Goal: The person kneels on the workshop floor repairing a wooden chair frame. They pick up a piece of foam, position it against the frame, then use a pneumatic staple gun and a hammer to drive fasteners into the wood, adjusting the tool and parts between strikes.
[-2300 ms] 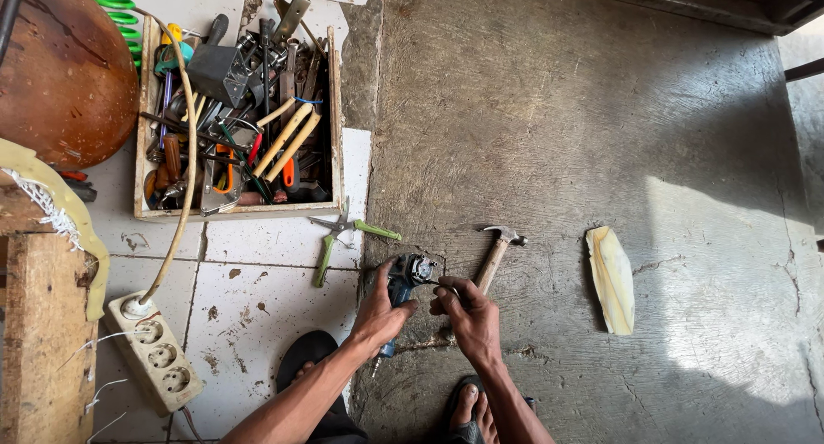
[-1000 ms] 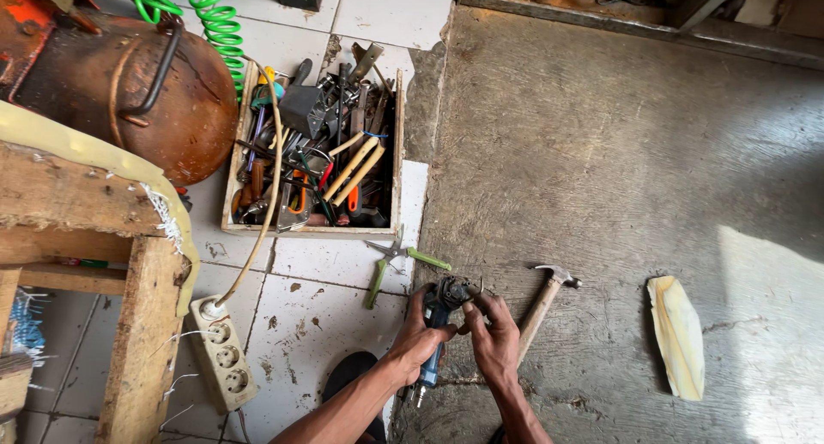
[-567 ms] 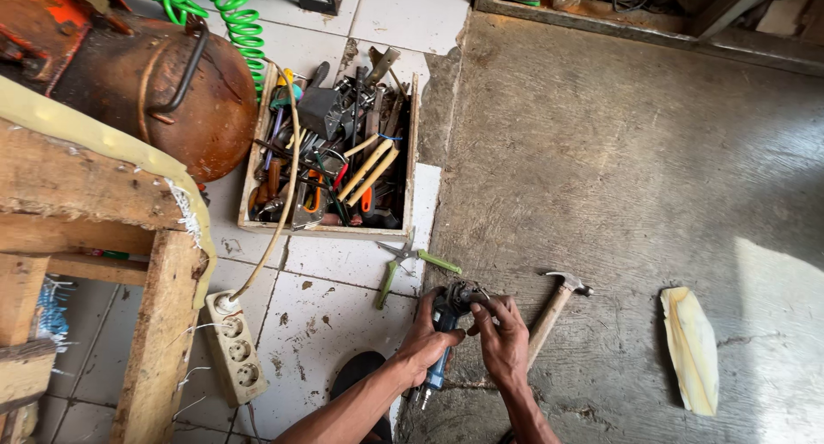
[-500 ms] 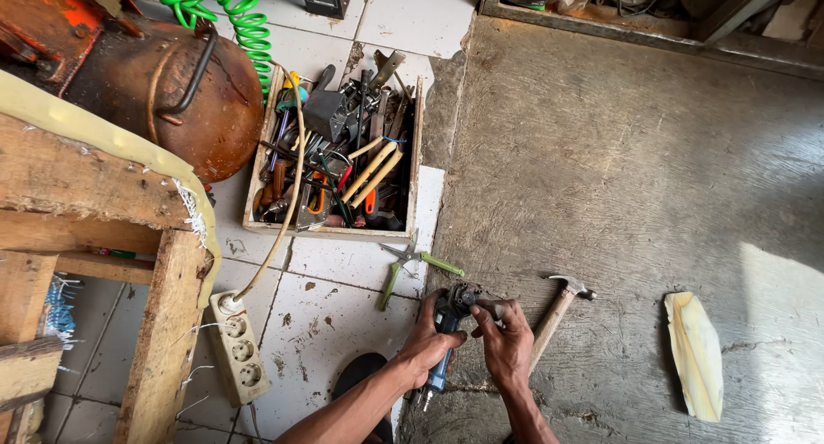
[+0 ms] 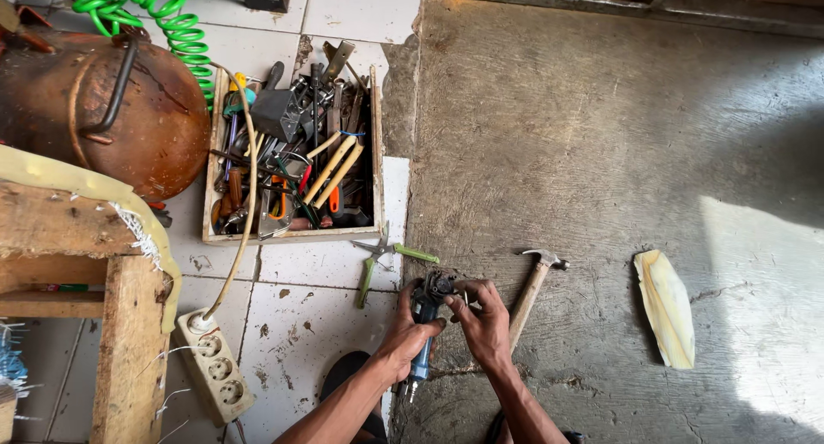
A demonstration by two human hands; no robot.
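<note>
Blue-bodied and dark at the head, the small power tool [image 5: 425, 324] sits in both your hands low in the view, over the seam where the white floor tiles [image 5: 300, 324] meet the grey concrete floor [image 5: 601, 152]. Your left hand [image 5: 403, 345] is wrapped around its blue body, fingers closed tight on it, with the tail of the tool sticking out below your palm. Your right hand [image 5: 485, 320] is pinched on the dark metal head of the same tool, fingertips together on it; what exactly they grip there is too small to tell.

Just beside your right hand, a claw hammer [image 5: 532, 285] with a wooden handle lies on the concrete, head away from you. Just beyond your left hand, green-handled pliers [image 5: 386, 259] lie on the tiles with the handles spread. Beyond them stands a wooden tool box [image 5: 292, 235], crammed with hand tools. A cream cable runs over the box down to a beige power strip [image 5: 215, 367] on the tiles to your left. Well apart on your right lies a pale, curved husk-like piece [image 5: 665, 307]. A rusty brown tank [image 5: 94, 109] and a coiled green hose [image 5: 163, 24] are at the far left, above a rough wooden bench [image 5: 77, 264].
</note>
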